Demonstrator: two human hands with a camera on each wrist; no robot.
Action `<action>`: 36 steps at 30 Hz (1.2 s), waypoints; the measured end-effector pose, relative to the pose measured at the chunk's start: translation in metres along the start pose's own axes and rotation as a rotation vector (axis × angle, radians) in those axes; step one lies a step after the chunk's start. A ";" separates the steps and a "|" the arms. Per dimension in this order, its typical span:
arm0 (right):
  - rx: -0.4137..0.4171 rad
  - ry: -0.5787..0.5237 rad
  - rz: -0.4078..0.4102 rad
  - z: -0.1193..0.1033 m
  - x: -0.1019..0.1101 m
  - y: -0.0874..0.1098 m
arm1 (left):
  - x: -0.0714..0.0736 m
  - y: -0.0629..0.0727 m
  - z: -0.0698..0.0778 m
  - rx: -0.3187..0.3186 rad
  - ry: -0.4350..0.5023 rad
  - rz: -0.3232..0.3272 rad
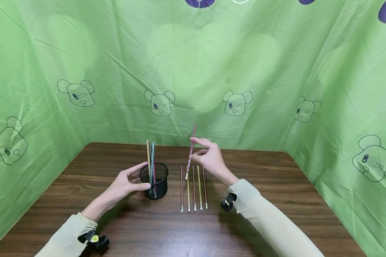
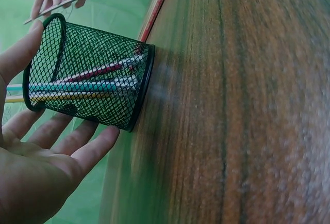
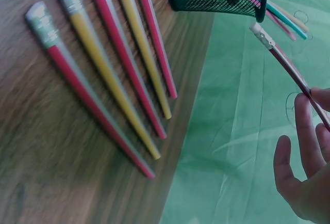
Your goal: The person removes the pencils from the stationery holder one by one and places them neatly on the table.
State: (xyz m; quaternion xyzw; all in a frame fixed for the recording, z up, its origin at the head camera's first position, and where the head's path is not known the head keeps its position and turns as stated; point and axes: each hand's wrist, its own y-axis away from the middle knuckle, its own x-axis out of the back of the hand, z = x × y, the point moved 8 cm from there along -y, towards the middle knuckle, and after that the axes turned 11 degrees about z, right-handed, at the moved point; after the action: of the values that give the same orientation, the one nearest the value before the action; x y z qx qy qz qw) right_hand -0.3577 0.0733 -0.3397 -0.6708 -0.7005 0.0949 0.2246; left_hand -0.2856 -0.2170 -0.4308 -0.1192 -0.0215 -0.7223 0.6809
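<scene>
A black mesh pencil holder [image 1: 161, 187] stands upright on the table, with several pencils [image 1: 152, 157] leaning inside it. My left hand [image 1: 123, 185] holds the holder from its left side, thumb at the rim and fingers along the mesh wall. Between thumb and fingertips, my right hand [image 1: 212, 159] pinches a pink pencil [image 1: 189, 161] above the table, its white eraser end pointing down. In the right wrist view, that eraser end shows near the holder's rim. Below the right hand, several red pencils [image 1: 181, 189] and yellow pencils [image 1: 199, 185] lie side by side, erasers towards me.
The brown wood-grain table [image 1: 260, 214] reaches back to a green curtain [image 1: 196, 71] with bear-head drawings, which also hangs along both sides. A small black camera [image 1: 228, 202] sits on the right wrist, and another camera [image 1: 98, 244] on the left.
</scene>
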 end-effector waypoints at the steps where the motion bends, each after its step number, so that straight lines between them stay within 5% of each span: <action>1: -0.005 0.002 -0.003 0.003 0.002 0.000 | 0.000 0.000 0.000 0.001 0.001 0.000; 22: -0.117 0.099 -0.039 0.046 0.040 0.016 | 0.001 0.000 -0.001 0.016 0.002 -0.005; 36: -0.181 0.263 -0.071 0.069 0.053 0.030 | 0.001 0.001 -0.001 0.024 0.003 -0.004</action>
State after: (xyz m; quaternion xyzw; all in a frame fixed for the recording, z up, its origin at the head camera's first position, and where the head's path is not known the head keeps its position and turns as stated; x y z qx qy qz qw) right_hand -0.3610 0.1397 -0.4035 -0.6697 -0.6940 -0.0653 0.2563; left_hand -0.2850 -0.2182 -0.4316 -0.1101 -0.0295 -0.7234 0.6809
